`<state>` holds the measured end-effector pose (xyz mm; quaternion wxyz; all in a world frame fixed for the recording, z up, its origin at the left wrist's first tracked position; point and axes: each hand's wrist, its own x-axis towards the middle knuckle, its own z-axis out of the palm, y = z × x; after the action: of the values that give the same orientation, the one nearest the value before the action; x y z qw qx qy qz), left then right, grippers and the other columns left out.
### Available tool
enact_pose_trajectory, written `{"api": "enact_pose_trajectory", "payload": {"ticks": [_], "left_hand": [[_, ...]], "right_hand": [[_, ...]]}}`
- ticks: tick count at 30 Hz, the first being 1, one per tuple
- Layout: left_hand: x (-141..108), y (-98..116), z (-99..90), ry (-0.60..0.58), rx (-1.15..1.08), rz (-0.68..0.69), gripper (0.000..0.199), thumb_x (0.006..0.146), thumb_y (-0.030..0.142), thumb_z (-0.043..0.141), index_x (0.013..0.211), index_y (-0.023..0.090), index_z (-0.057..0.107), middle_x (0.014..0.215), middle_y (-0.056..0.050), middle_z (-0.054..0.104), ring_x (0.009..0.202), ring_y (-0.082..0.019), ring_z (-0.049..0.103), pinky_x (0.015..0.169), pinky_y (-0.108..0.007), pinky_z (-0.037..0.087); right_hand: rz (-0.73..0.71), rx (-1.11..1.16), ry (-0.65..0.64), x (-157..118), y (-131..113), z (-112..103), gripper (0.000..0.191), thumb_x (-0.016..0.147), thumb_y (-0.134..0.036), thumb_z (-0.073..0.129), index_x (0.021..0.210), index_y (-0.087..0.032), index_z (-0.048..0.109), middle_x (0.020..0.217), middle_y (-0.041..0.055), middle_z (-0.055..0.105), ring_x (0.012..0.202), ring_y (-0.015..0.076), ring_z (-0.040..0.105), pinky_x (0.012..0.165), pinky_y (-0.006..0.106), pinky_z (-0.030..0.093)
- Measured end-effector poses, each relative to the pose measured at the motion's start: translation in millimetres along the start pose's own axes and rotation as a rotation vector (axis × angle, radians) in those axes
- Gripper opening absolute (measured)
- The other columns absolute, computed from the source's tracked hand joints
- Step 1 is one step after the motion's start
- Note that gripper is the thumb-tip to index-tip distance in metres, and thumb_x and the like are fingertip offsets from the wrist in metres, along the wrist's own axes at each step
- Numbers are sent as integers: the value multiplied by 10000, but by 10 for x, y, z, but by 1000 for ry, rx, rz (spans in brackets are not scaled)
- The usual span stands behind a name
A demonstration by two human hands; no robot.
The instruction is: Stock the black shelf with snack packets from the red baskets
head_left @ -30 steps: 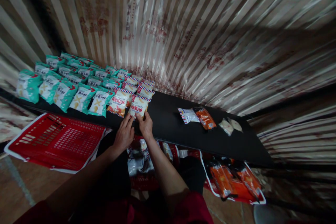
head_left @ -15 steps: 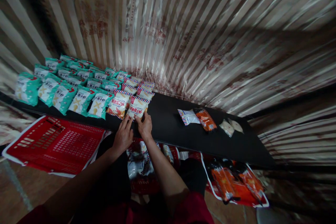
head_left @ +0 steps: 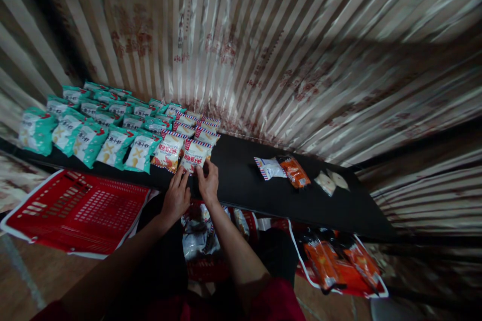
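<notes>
A white snack bag (head_left: 196, 153) with a striped top edge stands at the front of the black shelf, tilted back. My left hand (head_left: 176, 195) has its fingers closed at the bag's lower left corner. At the lower right corner, my right hand (head_left: 209, 183) grips the same bag between thumb and fingers. Another bag of this kind (head_left: 166, 152) stands just to the left, with several more in rows behind. Further left are rows of teal snack bags (head_left: 142, 152). My hands hide the held bag's bottom edge.
On the black shelf (head_left: 241, 170), to the right, lie a white bag (head_left: 270, 168), an orange packet (head_left: 294, 171) and two small pale packets (head_left: 327, 183). Below are a red basket (head_left: 101, 205) at left, silvery bags (head_left: 196, 243) between my knees, and orange packets (head_left: 323, 261) in a basket at right. A striped curtain (head_left: 233, 35) hangs behind.
The view has shifted slightly. Both hands stay at the lower corners of the same snack bag, which has hardly moved.
</notes>
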<state>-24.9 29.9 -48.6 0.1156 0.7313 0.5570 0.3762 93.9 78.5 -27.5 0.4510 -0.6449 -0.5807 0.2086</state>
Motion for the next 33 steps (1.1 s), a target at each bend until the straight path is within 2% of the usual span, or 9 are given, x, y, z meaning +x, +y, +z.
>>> {"api": "enact_pose_trajectory", "payload": {"ticks": [4, 10, 18, 28, 33], "left_hand": [[3, 7, 6, 1, 27, 11, 485, 824, 113, 394, 1308, 80, 398, 1451, -190, 290, 1344, -312, 262, 1054, -495, 321], [38, 8, 18, 10, 73, 19, 488, 823, 113, 400, 1309, 73, 392, 1435, -197, 311, 1333, -314, 280, 1048, -495, 330], [57, 34, -3, 25, 105, 42, 476, 818, 98, 402, 1292, 60, 398, 1435, -208, 297, 1331, -325, 275, 1028, -500, 354], [104, 45, 43, 14, 115, 99, 492, 810, 89, 397, 1302, 76, 397, 1429, -168, 340, 1344, -283, 255, 1066, -473, 327], [83, 44, 44, 12, 122, 102, 497, 802, 75, 394, 1299, 58, 401, 1437, -173, 323, 1358, -282, 219, 1077, -465, 312]], "right_hand": [[24, -42, 63, 9, 23, -21, 444, 908, -408, 321, 1159, -154, 584, 1240, 136, 515, 1180, 205, 429, 997, 367, 322], [48, -61, -34, 85, 21, 0, 517, 938, -398, 198, 1211, -141, 554, 1261, 117, 542, 1213, 183, 424, 1032, 349, 272], [33, -104, -36, 95, 32, 9, 481, 930, -393, 259, 1203, -144, 566, 1271, 122, 529, 1220, 196, 415, 1024, 361, 286], [11, -128, -39, 106, 93, 60, 460, 914, -399, 321, 1197, -136, 572, 1273, 143, 508, 1201, 213, 427, 1006, 372, 313], [2, -109, -6, 36, 104, 23, 435, 909, -404, 341, 1194, -172, 573, 1298, 128, 492, 1222, 211, 406, 1004, 387, 315]]}}
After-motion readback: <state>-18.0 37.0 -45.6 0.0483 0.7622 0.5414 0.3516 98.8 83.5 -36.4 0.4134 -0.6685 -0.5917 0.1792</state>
